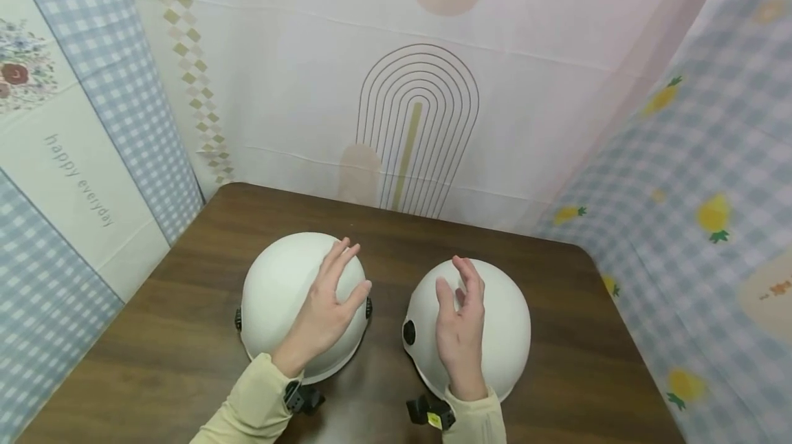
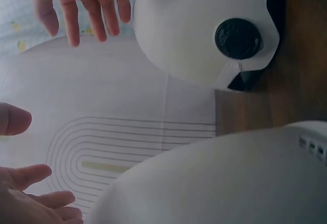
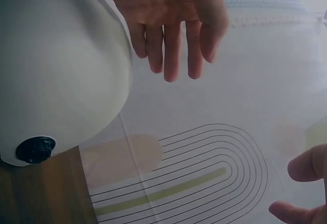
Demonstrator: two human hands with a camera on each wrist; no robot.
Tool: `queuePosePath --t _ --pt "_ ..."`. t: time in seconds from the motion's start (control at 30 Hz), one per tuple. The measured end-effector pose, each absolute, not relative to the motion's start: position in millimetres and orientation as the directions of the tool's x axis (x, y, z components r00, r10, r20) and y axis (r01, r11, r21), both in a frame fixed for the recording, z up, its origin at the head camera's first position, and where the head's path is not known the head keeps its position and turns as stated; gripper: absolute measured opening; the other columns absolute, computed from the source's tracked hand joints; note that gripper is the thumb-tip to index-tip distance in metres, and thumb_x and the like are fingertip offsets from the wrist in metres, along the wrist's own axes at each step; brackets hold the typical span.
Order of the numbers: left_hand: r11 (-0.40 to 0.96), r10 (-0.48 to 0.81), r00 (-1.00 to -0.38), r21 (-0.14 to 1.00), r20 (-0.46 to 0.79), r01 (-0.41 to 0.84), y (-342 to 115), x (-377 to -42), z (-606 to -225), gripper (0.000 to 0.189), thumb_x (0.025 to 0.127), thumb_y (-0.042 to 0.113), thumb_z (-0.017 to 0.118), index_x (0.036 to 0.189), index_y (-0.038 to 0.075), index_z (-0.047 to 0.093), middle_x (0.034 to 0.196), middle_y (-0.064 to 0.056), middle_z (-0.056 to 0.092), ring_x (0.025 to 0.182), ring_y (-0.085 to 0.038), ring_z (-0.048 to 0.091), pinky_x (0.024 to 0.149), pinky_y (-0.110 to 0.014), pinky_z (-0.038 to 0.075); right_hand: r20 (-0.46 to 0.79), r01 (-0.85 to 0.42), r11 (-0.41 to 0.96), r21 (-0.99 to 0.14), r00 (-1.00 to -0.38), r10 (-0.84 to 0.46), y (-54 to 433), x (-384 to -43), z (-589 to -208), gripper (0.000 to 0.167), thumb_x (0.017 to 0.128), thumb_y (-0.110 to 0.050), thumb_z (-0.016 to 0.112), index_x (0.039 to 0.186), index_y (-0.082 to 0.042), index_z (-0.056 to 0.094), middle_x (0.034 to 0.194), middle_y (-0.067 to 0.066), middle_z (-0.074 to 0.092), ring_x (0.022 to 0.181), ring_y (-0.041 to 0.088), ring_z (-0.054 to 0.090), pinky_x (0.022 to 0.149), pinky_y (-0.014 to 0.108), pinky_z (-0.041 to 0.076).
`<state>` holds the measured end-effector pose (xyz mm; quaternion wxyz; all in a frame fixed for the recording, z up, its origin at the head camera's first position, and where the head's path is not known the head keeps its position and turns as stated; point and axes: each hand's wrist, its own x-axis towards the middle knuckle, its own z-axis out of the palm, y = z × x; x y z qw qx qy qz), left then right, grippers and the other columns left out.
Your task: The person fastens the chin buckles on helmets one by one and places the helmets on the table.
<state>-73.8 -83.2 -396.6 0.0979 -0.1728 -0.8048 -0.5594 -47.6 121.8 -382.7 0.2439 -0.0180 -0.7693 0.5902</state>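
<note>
Two white helmets sit dome up, side by side: the left helmet and the right helmet. My left hand is over the left helmet, fingers extended and thumb apart, holding nothing. In the right wrist view this left hand hangs beside the dome, and daylight shows between its fingers. My right hand is raised over the right helmet, its palm turned toward the other hand and its fingers slightly bent around nothing. A black round knob marks the right helmet's side; a similar knob is on the left helmet.
Both helmets stand on a dark brown wooden table with rounded far corners. A white patterned cloth hangs behind it. Blue checked cloths flank the left side and the right side. A strip of table separates the helmets.
</note>
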Motion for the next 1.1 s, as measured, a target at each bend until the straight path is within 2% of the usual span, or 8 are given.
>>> queuePosePath --t 0.13,0.37,0.6,0.9,1.1 --pt "0.294 0.199 -0.915 0.869 0.352 0.398 -76 -72 -400 0.058 0.097 0.031 0.060 0.149 0.016 0.038 0.158 -0.002 0.023 0.146 -0.025 0.019 0.110 -0.057 0.025 0.364 -0.264 0.314 -0.912 -0.874 0.321 122 -50 -385 0.040 0.099 -0.016 0.057 0.136 -0.003 0.050 0.146 0.006 0.040 0.137 0.023 0.034 0.108 0.058 0.026" --pt "0.247 0.257 -0.906 0.884 0.336 0.398 -58 -71 -405 0.057 0.098 0.031 0.060 0.149 0.018 0.038 0.157 0.001 0.025 0.146 -0.018 0.017 0.111 -0.054 0.023 0.393 -0.263 0.350 -0.899 -0.838 0.378 136 -47 -382 0.039 0.098 -0.013 0.059 0.136 -0.004 0.051 0.145 0.007 0.041 0.137 0.025 0.034 0.107 0.058 0.027" --pt "0.236 0.288 -0.920 0.912 0.265 0.337 -46 -71 -414 0.058 0.098 0.035 0.059 0.149 0.019 0.037 0.156 0.000 0.028 0.144 -0.022 0.024 0.111 -0.053 0.026 0.376 -0.222 0.356 -0.908 -0.806 0.458 159 -43 -381 0.040 0.097 -0.011 0.059 0.136 -0.005 0.052 0.146 0.009 0.041 0.138 0.027 0.033 0.107 0.058 0.027" --pt "0.227 0.313 -0.935 0.943 0.166 0.244 -44 -70 -426 0.068 0.098 0.033 0.059 0.154 0.014 0.025 0.155 -0.009 0.028 0.140 -0.029 0.033 0.110 -0.045 0.031 0.268 -0.049 0.370 -0.928 -0.776 0.571 193 -37 -386 0.043 0.099 -0.024 0.054 0.138 -0.008 0.050 0.145 0.009 0.040 0.131 0.029 0.035 0.103 0.056 0.028" --pt "0.236 0.312 -0.941 0.949 0.129 0.209 -47 -70 -428 0.071 0.097 0.038 0.059 0.154 0.016 0.023 0.154 -0.012 0.029 0.137 -0.035 0.036 0.105 -0.052 0.036 0.134 0.096 0.346 -0.933 -0.801 0.584 213 -35 -392 0.055 0.100 -0.039 0.050 0.147 -0.014 0.040 0.151 0.013 0.030 0.136 0.036 0.026 0.103 0.064 0.023"
